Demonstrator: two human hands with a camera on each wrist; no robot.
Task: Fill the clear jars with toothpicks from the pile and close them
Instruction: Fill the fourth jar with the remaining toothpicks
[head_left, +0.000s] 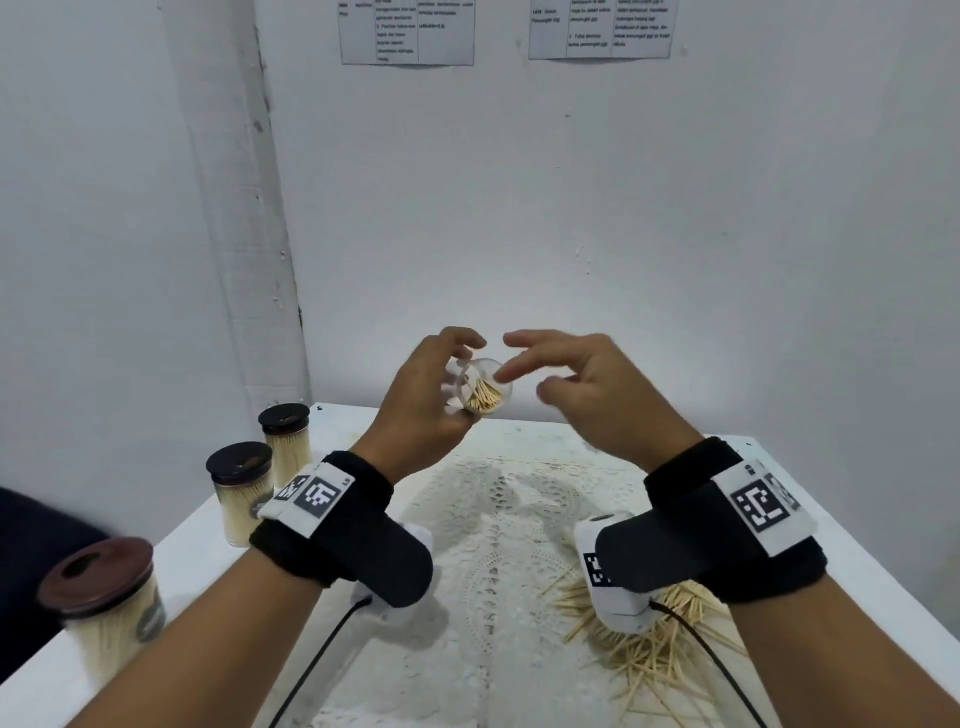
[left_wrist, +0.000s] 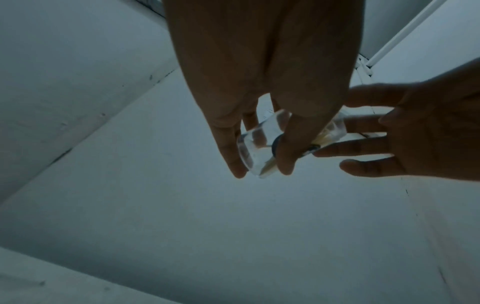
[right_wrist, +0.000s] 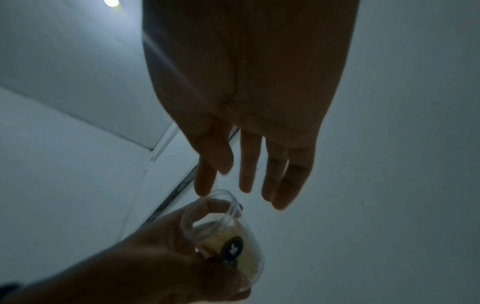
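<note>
1. The left hand is held up above the far edge of the bench, its grip closed round a clear jar.
2. The clear jar is tilted, its open mouth facing the right hand; it has no lid on.
3. A bundle of toothpicks lies inside the clear jar and fills only part of it.
4. In the right wrist view the clear jar shows a round dark sticker on its wall, with pale toothpicks behind it.
5. The right hand hovers just beside the mouth of the clear jar, its grip open and holding nothing; the fingers are loosely spread and reach over the rim.
6. In the left wrist view the left hand's fingers wrap the clear jar from above, and the right hand comes in from the side with its fingers spread.
7. The pile of loose toothpicks lies on the bench, nearer the person than the clear jar and below the right wrist.
8. A white lace cloth covers the middle of the bench, below the clear jar.
9. Three filled jars stand to the left of the clear jar along the bench's left edge, each with a dark lid on: a far one, a middle one and a near one, the last blurred.
10. Both wrists wear black bands with printed markers.
</note>
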